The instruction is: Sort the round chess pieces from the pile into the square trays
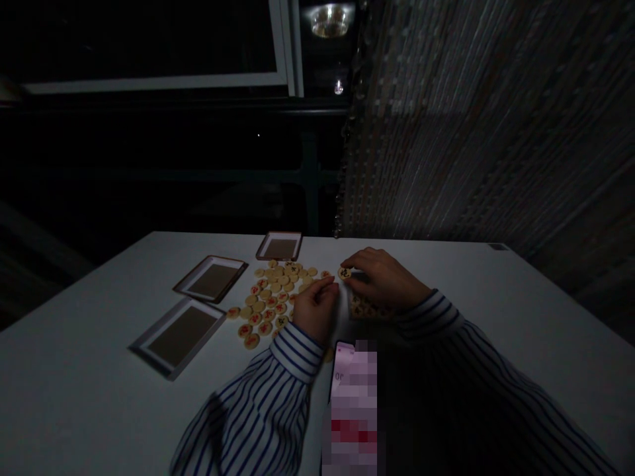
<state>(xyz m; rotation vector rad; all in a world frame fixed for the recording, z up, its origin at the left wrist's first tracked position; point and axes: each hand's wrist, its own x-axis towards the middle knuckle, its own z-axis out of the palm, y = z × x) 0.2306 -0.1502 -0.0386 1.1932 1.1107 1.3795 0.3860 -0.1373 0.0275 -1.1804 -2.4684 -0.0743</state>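
Note:
My right hand [384, 277] pinches a round Chinese chess piece [344, 272], its dark character facing up, between thumb and fingers. My left hand [315, 311] is close by, its fingers curled together; whether anything is in them is hidden. Beside and behind the left hand, many loose pale chess pieces [264, 328] lie spread on the white table [89, 370], some with red characters, some dark, others blank side up. Below my right palm, partly covered by it, several pieces [364, 308] sit close together in rows.
Three shallow open box parts, a near one [178, 334], a middle one [211, 277] and a far one [279, 246], stand left of and behind the pieces. A lit phone [342, 377] lies in front of me. A beaded string curtain [421, 132] hangs at the back right.

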